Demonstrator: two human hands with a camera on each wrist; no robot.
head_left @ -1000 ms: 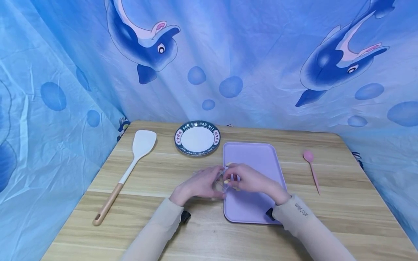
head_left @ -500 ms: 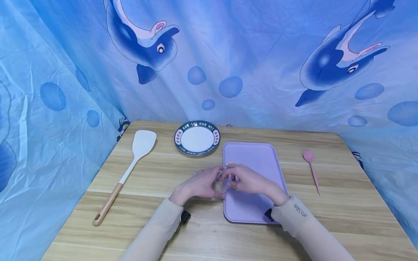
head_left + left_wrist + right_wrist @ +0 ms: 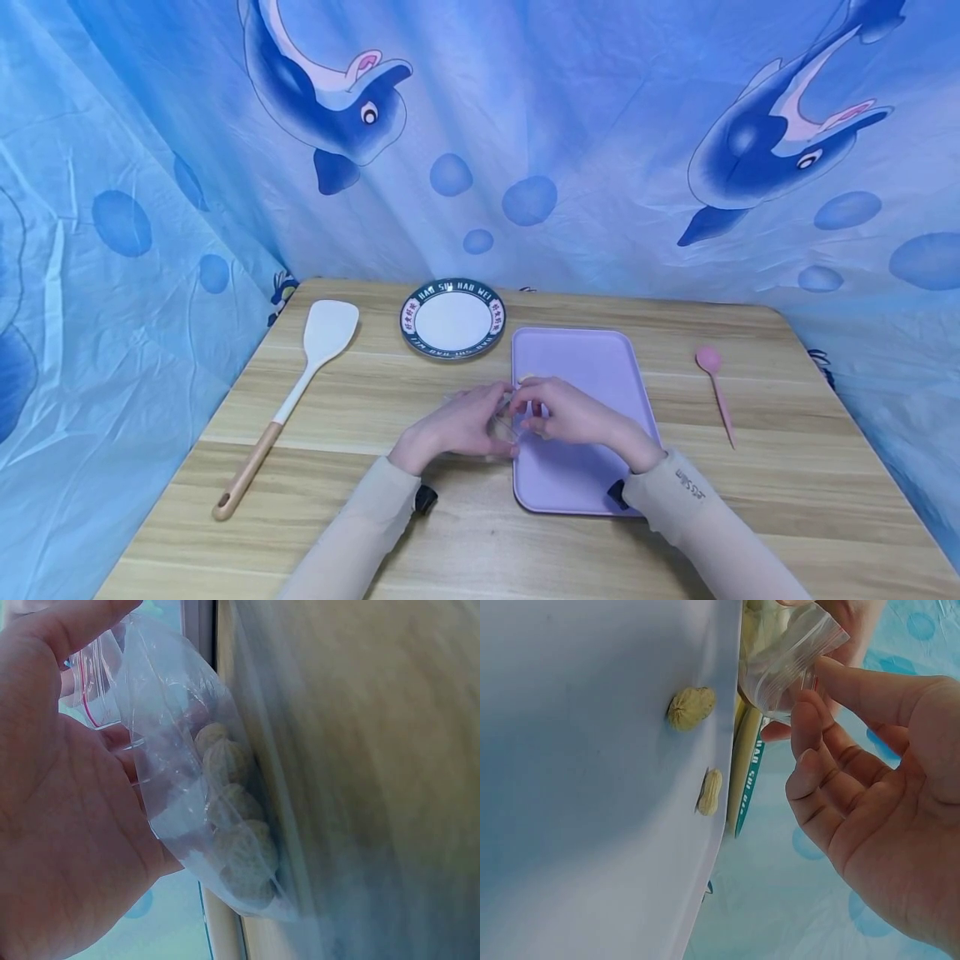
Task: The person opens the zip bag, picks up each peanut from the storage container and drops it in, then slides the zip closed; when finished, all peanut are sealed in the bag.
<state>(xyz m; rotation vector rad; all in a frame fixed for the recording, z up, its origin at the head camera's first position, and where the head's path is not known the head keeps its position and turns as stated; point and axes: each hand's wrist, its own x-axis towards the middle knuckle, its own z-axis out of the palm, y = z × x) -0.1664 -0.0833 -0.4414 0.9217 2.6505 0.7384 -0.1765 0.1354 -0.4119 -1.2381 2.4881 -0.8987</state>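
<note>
A clear zip bag (image 3: 176, 712) holds several peanuts (image 3: 234, 802) in its bottom, low by the wooden tabletop. My left hand (image 3: 467, 421) grips the bag from the left, its thumb and fingers spread around the top. From the other side my right hand (image 3: 568, 412) pinches the zip edge of the bag between thumb and fingertips, at the left rim of the purple tray (image 3: 592, 354). In the right wrist view, two peanuts lie on the tray surface, a rounder peanut (image 3: 691, 709) and a slimmer peanut (image 3: 711, 793). In the head view the hands hide most of the bag.
A green-rimmed plate (image 3: 453, 321) sits behind the hands. Off to the left lies a white turner (image 3: 330, 329) with a wooden handle. A pink spoon (image 3: 708, 360) is right of the tray. Blue dolphin-print cloth (image 3: 600, 108) hangs behind the table.
My right hand has shifted slightly left toward the bag, and its fingers now cover pale peanuts that showed beside them a second ago. The left hand has stayed in place.
</note>
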